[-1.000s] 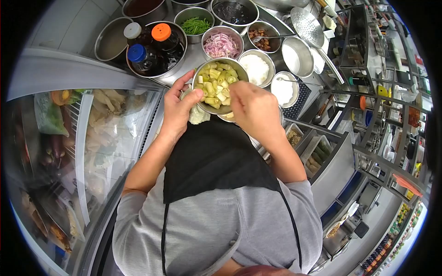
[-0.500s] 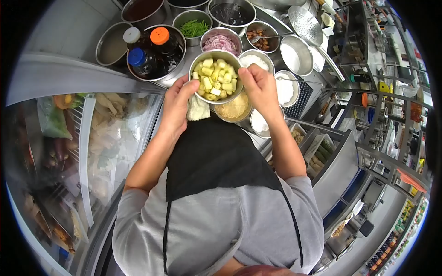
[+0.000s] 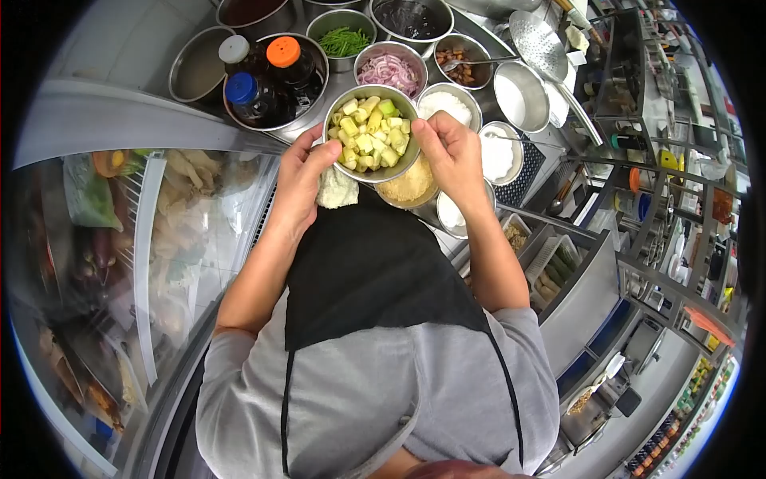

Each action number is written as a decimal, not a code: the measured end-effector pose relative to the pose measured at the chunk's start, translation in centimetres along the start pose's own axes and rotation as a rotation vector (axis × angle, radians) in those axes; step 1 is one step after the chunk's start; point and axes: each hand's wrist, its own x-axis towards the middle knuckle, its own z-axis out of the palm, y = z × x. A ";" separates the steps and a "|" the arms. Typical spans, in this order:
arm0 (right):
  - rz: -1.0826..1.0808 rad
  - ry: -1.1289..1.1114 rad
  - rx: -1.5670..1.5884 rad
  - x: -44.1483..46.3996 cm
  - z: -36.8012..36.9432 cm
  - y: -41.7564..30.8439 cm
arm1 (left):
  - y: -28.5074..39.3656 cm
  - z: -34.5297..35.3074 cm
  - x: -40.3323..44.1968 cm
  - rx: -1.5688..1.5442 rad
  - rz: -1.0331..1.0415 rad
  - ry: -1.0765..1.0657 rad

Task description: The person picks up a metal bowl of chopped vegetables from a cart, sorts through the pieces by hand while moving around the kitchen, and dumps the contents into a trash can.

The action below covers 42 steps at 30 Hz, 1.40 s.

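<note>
A: Left hand (image 3: 302,177)?
B: Clamped on left edge of metal bowl (image 3: 373,176), thumb at rim. Can't see the rest of the grip clearly.
A: Right hand (image 3: 453,156)?
B: Clamped on opposite edge, thumb at rim, other fingers curled together.
A: Bowl location and fill?
B: Held in front of black apron (image 3: 371,271), between both hands. Well filled with chopped pale-green stalk pieces (image 3: 367,137). Overlaps tan granules (image 3: 408,188) in view; can't tell contact or clearance.
A: Near left hand?
B: White cloth (image 3: 338,190), just below bowl's left side.
A: Other containers?
B: Beyond: sliced shallots (image 3: 388,73), then cut greens (image 3: 340,41). To the right: brown pieces (image 3: 456,70) with spoon (image 3: 483,61) in, plus white powder (image 3: 498,158), also with a spoon handle (image 3: 536,144) over the edge.
A: Far left?
B: Large round pan (image 3: 321,68), holding three dark bottles (image 3: 294,78) capped white, blue, orange.
</note>
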 end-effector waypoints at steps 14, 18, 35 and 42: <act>-0.426 -0.093 -0.777 0.4 1.9 -5.5 | -1.2 1.6 -0.9 0.119 0.132 0.011; -0.518 -0.041 -0.753 0.9 2.1 -4.5 | -1.4 1.1 -0.9 0.128 0.112 0.014; 0.436 -0.216 1.015 1.0 -2.7 -3.8 | -1.4 0.6 -0.8 -0.091 0.021 0.021; 0.442 -0.181 0.963 0.8 -2.4 -3.6 | -1.7 0.5 -0.6 -0.075 0.061 0.030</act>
